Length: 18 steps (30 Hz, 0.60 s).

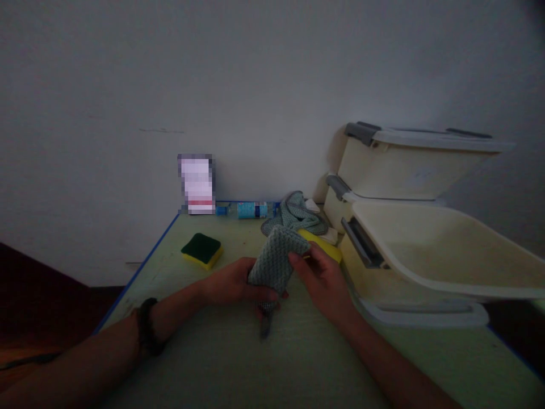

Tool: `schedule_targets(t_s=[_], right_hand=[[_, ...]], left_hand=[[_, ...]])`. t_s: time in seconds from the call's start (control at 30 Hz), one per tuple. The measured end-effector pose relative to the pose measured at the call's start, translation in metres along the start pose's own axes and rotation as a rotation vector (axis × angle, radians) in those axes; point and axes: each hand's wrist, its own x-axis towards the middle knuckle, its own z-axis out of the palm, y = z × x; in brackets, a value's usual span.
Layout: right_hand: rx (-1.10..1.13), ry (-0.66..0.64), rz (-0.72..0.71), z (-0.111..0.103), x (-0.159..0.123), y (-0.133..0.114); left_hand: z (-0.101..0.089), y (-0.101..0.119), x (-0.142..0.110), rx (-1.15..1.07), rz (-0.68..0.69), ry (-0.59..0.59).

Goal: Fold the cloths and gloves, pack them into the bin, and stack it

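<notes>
A folded grey-green cloth (pixel 276 258) with a woven texture is held up over the middle of the table. My left hand (pixel 232 281) is closed around its left side and lower edge, the thumb across the front. At the upper right corner, my right hand (pixel 323 281) pinches the cloth between thumb and fingers. Beneath the cloth's lower end a small dark and reddish object (pixel 266 324) shows; it is too dim to name. Behind the held cloth lies another crumpled grey-green cloth (pixel 293 213), with a yellow item (pixel 321 245) partly hidden by my right hand.
A green and yellow sponge (pixel 201 250) lies on the left of the table (pixel 238 363). Along the wall are a blurred-out upright screen (pixel 198 184) and a bottle (pixel 252 210) on its side. Stacked cream plastic bins (pixel 370 284) with grey handles stand at the right.
</notes>
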Motion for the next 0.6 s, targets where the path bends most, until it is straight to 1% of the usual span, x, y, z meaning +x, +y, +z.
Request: schedule_targets(t_s=[0.07,0.13,0.23,0.3,0.37,0.43,0.5,0.6], right_hand=[[0.079,0.030,-0.001,0.004,-0.001,-0.002],[0.154,0.032,0.000,0.009,-0.003,-0.003],[0.198,-0.044,0.001,0.015,-0.006,-0.005],[0.141,-0.073,-0.013,0.017,-0.007,-0.007],[0.069,-0.034,-0.034,0.017,-0.008,-0.011],[0.074,0.046,-0.045,0.016,-0.007,-0.017],[0.143,0.115,-0.051,0.013,-0.003,-0.026],[0.224,0.181,-0.078,0.007,0.004,-0.043]], left_hand=[[0.000,0.000,-0.001,0.049,-0.018,-0.022],[0.000,-0.001,-0.001,0.100,0.004,-0.011],[0.002,-0.002,-0.001,0.147,0.041,0.055],[0.004,-0.003,-0.001,0.153,0.031,0.105],[0.007,-0.002,-0.001,0.151,-0.010,0.129],[0.011,0.001,-0.001,0.131,-0.028,0.100],[0.014,0.005,-0.003,0.082,0.013,0.068],[0.018,0.014,-0.007,0.035,0.086,0.077]])
